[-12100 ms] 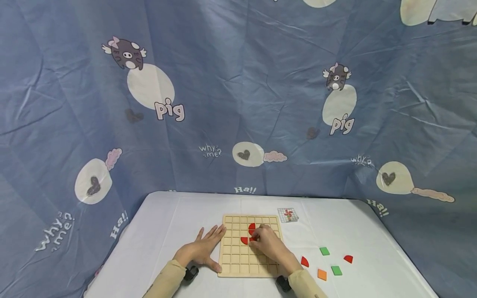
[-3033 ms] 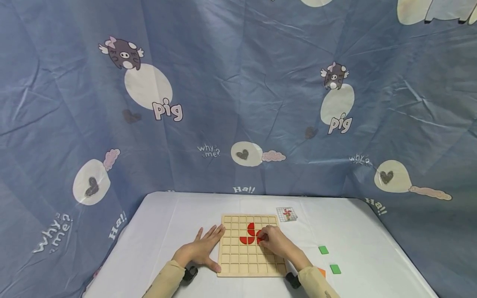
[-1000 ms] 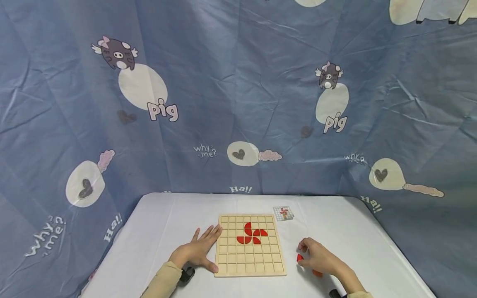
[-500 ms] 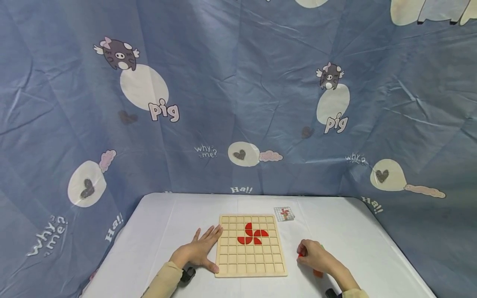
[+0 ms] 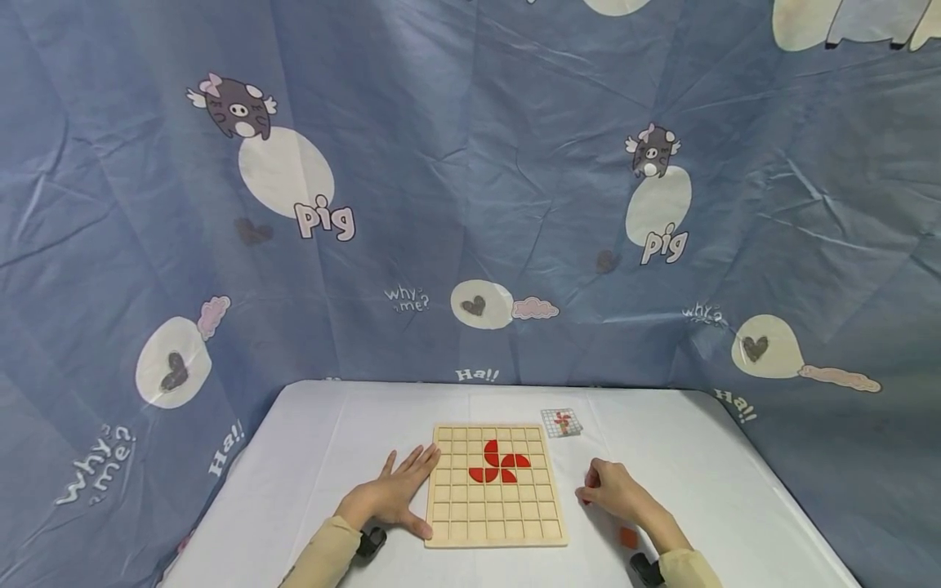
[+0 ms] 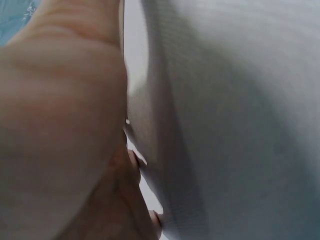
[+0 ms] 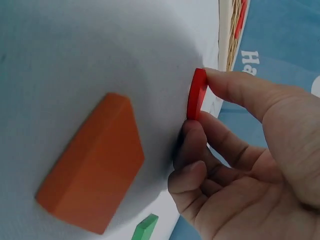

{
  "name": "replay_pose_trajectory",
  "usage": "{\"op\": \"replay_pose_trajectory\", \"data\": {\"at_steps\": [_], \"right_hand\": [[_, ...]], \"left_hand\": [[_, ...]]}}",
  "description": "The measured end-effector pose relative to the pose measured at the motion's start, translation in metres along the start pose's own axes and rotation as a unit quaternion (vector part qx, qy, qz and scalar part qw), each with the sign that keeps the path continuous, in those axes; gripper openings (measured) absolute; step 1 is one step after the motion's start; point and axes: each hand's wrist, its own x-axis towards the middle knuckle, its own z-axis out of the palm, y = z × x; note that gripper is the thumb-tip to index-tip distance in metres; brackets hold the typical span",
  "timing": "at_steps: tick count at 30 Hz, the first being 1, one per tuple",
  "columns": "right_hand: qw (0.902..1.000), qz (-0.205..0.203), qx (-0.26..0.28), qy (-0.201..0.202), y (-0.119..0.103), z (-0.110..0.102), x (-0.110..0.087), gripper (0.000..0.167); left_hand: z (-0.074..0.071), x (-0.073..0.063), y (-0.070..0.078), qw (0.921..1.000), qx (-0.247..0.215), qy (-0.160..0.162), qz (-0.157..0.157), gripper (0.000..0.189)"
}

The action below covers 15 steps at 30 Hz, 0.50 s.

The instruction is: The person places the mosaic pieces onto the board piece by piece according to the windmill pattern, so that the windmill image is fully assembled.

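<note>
In the head view my right hand (image 5: 616, 492) is just right of the wooden grid board (image 5: 456, 523). The right wrist view shows its thumb and a fingertip pinching a small red piece (image 7: 197, 95), seen edge-on, so its outline is unclear. On the board, several red quarter-circle pieces (image 5: 491, 451) form a pinwheel pattern. My left hand (image 5: 388, 496) lies flat with spread fingers at the board's left edge; fingertips and thumb touch its border. The left wrist view shows mostly palm and white cloth.
An orange square piece (image 7: 95, 165) lies on the cloth under the right wrist. Near it is a green piece (image 7: 145, 228), hidden by the right arm in the head view. A card with a pinwheel picture (image 5: 562, 423) lies beyond the board's right corner.
Red pieces have been added to the board since the oldest frame. My right hand moved off the board to the right, took hold of a red piece and shifted slightly back leftward. Left hand stayed.
</note>
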Motion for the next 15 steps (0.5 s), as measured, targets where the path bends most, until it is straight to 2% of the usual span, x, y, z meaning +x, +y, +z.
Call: {"op": "replay_pose_trajectory", "data": {"at_steps": [7,12,15], "right_hand": [[0.9998,0.001,0.002,0.020,-0.0001,0.0034,0.0013,0.027],[0.9998,0.015,0.000,0.016,-0.0011,0.0015,-0.0011,0.026],[0.9997,0.011,0.003,0.020,-0.0003,-0.0020,-0.0030,0.024]], "left_hand": [[0.0012,0.0004,-0.0006,1.0000,-0.001,0.002,0.000,0.131],[0.0015,0.0010,-0.0009,1.0000,0.001,0.003,-0.004,0.131],[0.0017,0.0011,-0.0011,1.0000,0.002,0.004,-0.006,0.131]]}}
